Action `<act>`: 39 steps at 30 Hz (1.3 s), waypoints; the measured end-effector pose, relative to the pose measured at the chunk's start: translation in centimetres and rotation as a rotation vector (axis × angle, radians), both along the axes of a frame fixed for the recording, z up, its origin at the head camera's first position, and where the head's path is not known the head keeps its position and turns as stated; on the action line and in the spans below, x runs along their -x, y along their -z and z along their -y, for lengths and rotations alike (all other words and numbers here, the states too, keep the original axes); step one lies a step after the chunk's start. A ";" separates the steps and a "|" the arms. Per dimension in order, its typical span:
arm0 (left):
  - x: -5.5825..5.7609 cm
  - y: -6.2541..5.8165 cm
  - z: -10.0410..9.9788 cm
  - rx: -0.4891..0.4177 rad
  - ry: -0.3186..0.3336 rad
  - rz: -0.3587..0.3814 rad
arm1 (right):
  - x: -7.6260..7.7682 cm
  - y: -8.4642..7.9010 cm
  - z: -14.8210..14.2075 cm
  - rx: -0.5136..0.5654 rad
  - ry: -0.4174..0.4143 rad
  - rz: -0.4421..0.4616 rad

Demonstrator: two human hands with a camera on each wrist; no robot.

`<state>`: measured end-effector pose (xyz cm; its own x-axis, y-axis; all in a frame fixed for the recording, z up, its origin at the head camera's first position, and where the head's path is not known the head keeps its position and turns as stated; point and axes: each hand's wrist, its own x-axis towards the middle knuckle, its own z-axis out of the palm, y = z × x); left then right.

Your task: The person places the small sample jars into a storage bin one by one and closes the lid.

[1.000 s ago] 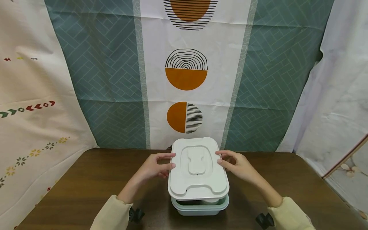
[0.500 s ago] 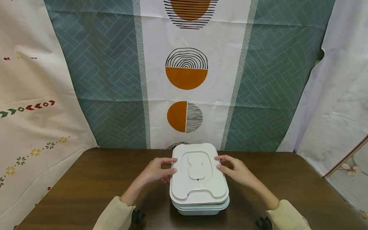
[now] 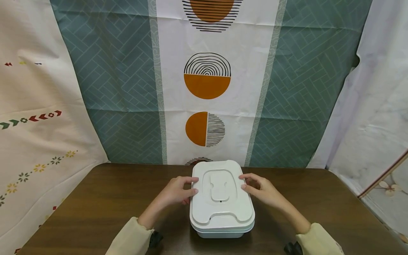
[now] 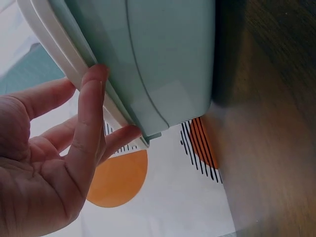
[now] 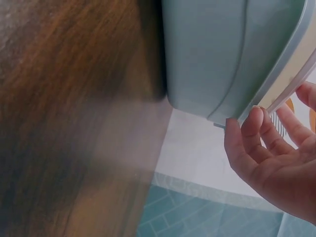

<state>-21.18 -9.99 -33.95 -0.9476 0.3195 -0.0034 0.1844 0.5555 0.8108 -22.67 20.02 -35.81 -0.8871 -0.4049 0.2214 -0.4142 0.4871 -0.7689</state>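
A white lid (image 3: 220, 209) with a raised centre panel lies over a pale green plastic box (image 3: 220, 235) in the head view. My left hand (image 3: 178, 191) grips the lid's left edge, thumb on top and other fingers under the rim. In the left wrist view, fingertips (image 4: 96, 74) press up where lid and box (image 4: 163, 54) meet. On the opposite edge, my right hand (image 3: 259, 189) pinches the lid between thumb and fingers. The right wrist view shows its curled fingers (image 5: 253, 128) right at the rim of the box. The box's inside is hidden under the lid.
The box stands on a dark brown wooden table (image 3: 127, 191). Behind the table hangs a patterned cloth (image 3: 207, 88) in white and green, with a cream cloth (image 3: 38, 124) at the left and a pale one (image 3: 376, 124) at the right.
Both hands have lowered the lid toward me and down onto the box. The gap at the front, where a white thing showed inside, is now covered.
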 end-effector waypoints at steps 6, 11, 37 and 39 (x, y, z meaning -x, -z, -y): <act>0.0 0.3 -0.5 0.083 -0.011 -0.043 | 0.1 0.7 -0.2 0.012 -0.027 -0.010; -0.2 0.2 -0.7 0.116 -0.007 -0.065 | 0.2 1.2 -0.3 0.013 -0.028 -0.015; 1.2 2.8 2.0 -0.139 0.017 -0.149 | 0.9 0.4 -3.0 0.022 -0.087 0.079; 1.4 2.8 2.6 -0.168 -0.003 -0.154 | 1.0 0.1 -3.6 0.016 -0.046 0.087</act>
<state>-22.53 -12.61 -36.73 -0.9337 0.3004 0.1948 0.3119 0.4155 0.8544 -23.72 23.64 -35.95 -0.8838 -0.4427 0.1514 -0.3675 0.4567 -0.8102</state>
